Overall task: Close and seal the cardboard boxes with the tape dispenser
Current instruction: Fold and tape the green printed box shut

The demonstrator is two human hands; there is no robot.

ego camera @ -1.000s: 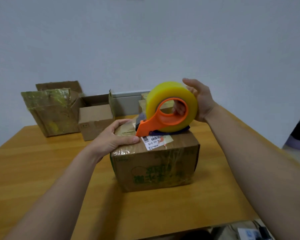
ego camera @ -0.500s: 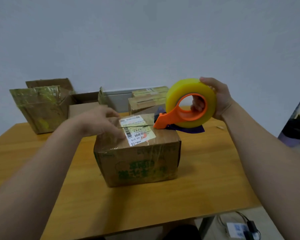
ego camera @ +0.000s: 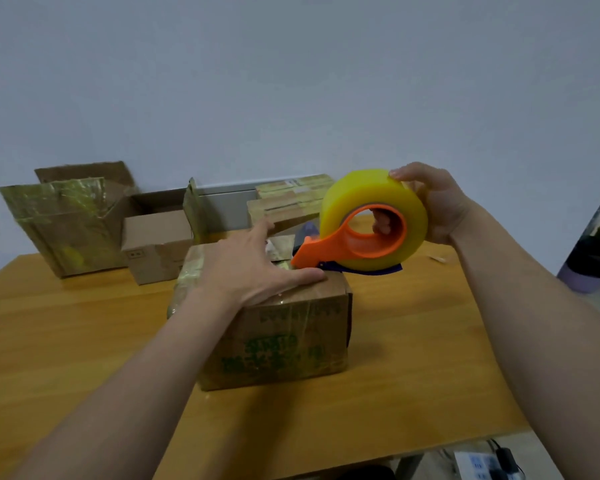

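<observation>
- Pressing flat on top of the box (ego camera: 278, 341) w/ the L hand (ego camera: 253, 268): fingers straight & spread, thumb out to the right along the top, nothing gripped.
- R hand (ego camera: 437, 206) grips the dispenser (ego camera: 354, 244): fingers curled thru the orange core, thumb over the top of the yellow roll (ego camera: 368, 188).
- Dispenser nose is down at the box top's right side, just beside the L thumb. Can't tell if the blade touches the cardboard. The roll end hangs out past the box's right edge, above the table (ego camera: 84, 341).
- Box sits mid-table, flaps shut, green print on the front, glossy tape over its faces.
- Back left on the table: big open box (ego camera: 66, 230), flaps up, shiny w/ tape. A small open box (ego camera: 156, 244) is right against it.
- Behind the box, by the wall (ego camera: 291, 81): stack (ego camera: 291, 199) of taped boxes.
- Floor, btm right, past the table edge: power strip (ego camera: 478, 462).
</observation>
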